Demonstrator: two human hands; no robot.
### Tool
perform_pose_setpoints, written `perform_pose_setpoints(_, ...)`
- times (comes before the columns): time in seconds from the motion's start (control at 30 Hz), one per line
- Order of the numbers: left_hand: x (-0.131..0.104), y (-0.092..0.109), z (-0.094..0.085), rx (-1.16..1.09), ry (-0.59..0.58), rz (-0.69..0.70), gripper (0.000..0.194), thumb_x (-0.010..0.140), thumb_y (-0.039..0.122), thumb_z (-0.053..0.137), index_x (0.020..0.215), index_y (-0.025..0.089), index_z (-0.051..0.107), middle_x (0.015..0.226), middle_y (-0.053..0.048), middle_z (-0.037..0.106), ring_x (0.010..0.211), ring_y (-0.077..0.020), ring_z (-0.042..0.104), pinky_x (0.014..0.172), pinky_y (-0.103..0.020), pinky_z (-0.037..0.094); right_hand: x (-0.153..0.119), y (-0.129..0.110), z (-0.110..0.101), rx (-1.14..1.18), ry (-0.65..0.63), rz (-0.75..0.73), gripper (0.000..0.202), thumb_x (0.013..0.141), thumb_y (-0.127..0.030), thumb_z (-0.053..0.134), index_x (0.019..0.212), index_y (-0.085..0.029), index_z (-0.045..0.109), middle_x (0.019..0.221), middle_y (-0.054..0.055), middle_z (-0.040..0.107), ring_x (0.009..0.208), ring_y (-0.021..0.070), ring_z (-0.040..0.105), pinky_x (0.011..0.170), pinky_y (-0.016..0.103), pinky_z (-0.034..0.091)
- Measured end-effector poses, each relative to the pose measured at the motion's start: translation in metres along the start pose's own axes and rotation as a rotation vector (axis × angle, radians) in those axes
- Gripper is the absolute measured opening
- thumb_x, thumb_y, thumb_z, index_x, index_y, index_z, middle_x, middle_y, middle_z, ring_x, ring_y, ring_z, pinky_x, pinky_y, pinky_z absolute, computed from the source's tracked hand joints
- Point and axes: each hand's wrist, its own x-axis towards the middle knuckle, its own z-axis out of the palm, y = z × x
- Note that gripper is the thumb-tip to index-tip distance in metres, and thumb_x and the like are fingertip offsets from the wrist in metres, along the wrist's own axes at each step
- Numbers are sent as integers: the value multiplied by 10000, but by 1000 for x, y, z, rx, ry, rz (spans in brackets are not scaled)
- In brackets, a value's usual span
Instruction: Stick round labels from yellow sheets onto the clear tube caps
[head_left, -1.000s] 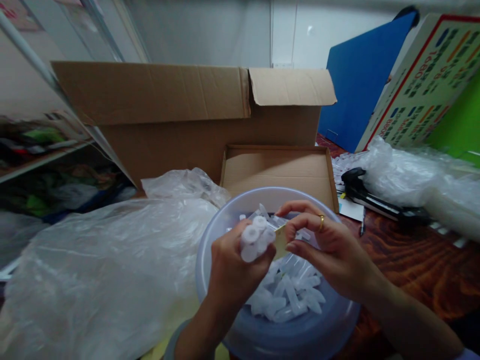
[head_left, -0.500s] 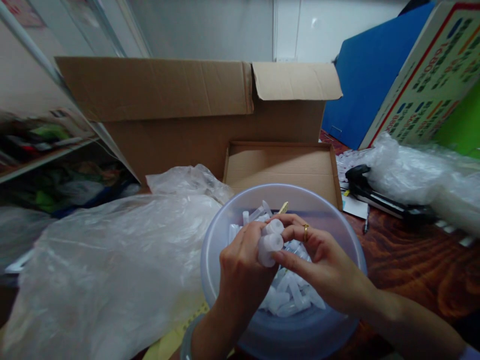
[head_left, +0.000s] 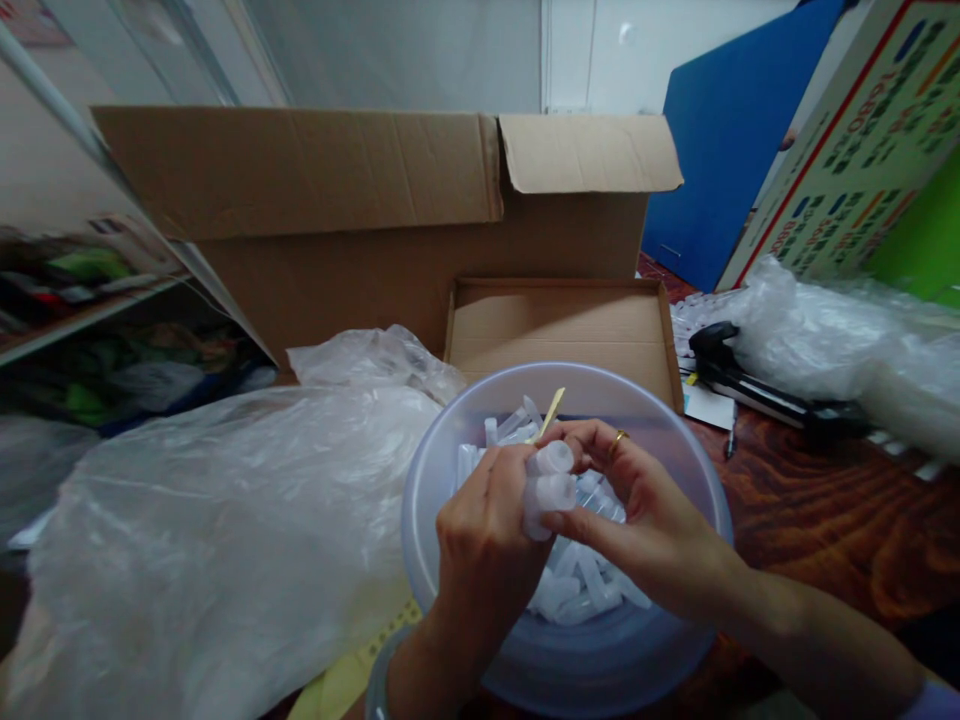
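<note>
My left hand (head_left: 484, 535) is closed around a small bundle of translucent white plastic tubes (head_left: 553, 490), their round ends towards me. My right hand (head_left: 645, 500), with a gold ring, grips the same bundle from the right; its thumb presses on the lower tube and its fingers curl behind. A narrow yellow strip (head_left: 553, 412) sticks up behind the fingertips; what holds its lower end is hidden. Both hands are over a translucent bluish plastic basin (head_left: 600, 665), in which many loose plastic tubes (head_left: 589, 585) lie in a heap.
A large cardboard box (head_left: 337, 290) and a shallow cardboard tray (head_left: 562, 318) stand behind the basin. Clear plastic bags (head_left: 225, 530) spread at left, over a yellow dotted sheet (head_left: 352, 670). At right lie a black tool (head_left: 780, 390), a pen (head_left: 730, 436) and more plastic wrap (head_left: 832, 330).
The tube bundle has shifted slightly right and turned a little. The yellow strip now stands higher and more upright behind the fingers. My right fingers have curled further behind the tubes.
</note>
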Motion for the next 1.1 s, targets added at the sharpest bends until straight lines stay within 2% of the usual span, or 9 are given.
perform_pose_setpoints(0.17, 1, -3, -5, -48, 44, 31, 56, 868, 161, 558, 817, 142, 572, 672, -14, 609, 593, -133, 603, 560, -228, 420, 6, 1, -4, 162, -78, 19, 295, 767, -257, 756, 849, -200, 478, 976, 16, 589, 956, 153, 567, 878, 280, 465)
perform_pose_setpoints(0.27, 6, -7, -6, -170, 71, -119, 87, 772, 169, 657, 760, 161, 571, 635, 23, 601, 552, -112, 588, 544, -204, 441, 10, 1, -11, 159, -48, -71, 259, 794, -244, 736, 836, -203, 484, 965, 11, 600, 915, 134, 584, 835, 254, 489)
perform_pose_setpoints(0.4, 12, -8, -9, -486, 12, -428, 131, 717, 156, 681, 692, 169, 553, 572, 56, 569, 465, -79, 525, 473, -174, 442, 11, -2, -22, -257, 92, -466, 234, 872, -120, 605, 1072, -235, 574, 1044, 33, 637, 1014, 156, 605, 897, 301, 492)
perform_pose_setpoints(0.5, 13, -7, -11, -658, -79, -501, 99, 707, 171, 669, 707, 155, 571, 591, 35, 588, 488, -93, 533, 462, -183, 455, 7, -4, -23, -716, -38, -810, 483, 882, -53, 528, 1338, -211, 493, 1281, 89, 612, 1245, 196, 531, 1054, 379, 416)
perform_pose_setpoints(0.6, 14, -7, -15, -727, -85, -498, 119, 698, 185, 675, 688, 152, 561, 583, 28, 579, 494, -98, 525, 454, -191, 451, 2, -6, -21, -831, -128, -864, 545, 886, -44, 477, 1412, -177, 428, 1341, 108, 587, 1260, 193, 538, 1057, 390, 426)
perform_pose_setpoints(0.7, 14, -6, -22, -690, -50, -514, 121, 695, 184, 677, 679, 157, 560, 592, 21, 592, 506, -108, 554, 476, -201, 475, -1, -10, -22, -806, -43, -852, 500, 826, -57, 532, 1290, -243, 546, 1179, 61, 686, 1104, 202, 629, 975, 405, 476)
perform_pose_setpoints(0.77, 11, -4, -26, -678, -82, -495, 105, 687, 147, 657, 680, 168, 554, 589, 25, 598, 488, -105, 557, 456, -193, 473, -1, -13, -22, -788, -21, -859, 541, 786, -97, 576, 1307, -233, 526, 1251, 82, 645, 1160, 226, 596, 997, 421, 461)
perform_pose_setpoints(0.93, -2, 4, -34, -491, -100, -186, 184, 678, 64, 558, 772, 210, 619, 673, -1, 690, 582, -152, 663, 509, -219, 530, -5, -19, -7, -811, -391, -926, 740, 756, -161, 570, 1460, -120, 348, 1501, 122, 407, 1444, 210, 300, 1199, 374, 261)
perform_pose_setpoints(1.1, -14, 7, -49, -389, 4, -255, 156, 764, 107, 502, 652, 211, 533, 569, 4, 620, 492, -136, 610, 463, -224, 488, -13, -31, 8, -784, -529, -957, 701, 785, -196, 629, 1434, -108, 377, 1493, 107, 418, 1460, 192, 254, 1221, 319, 216)
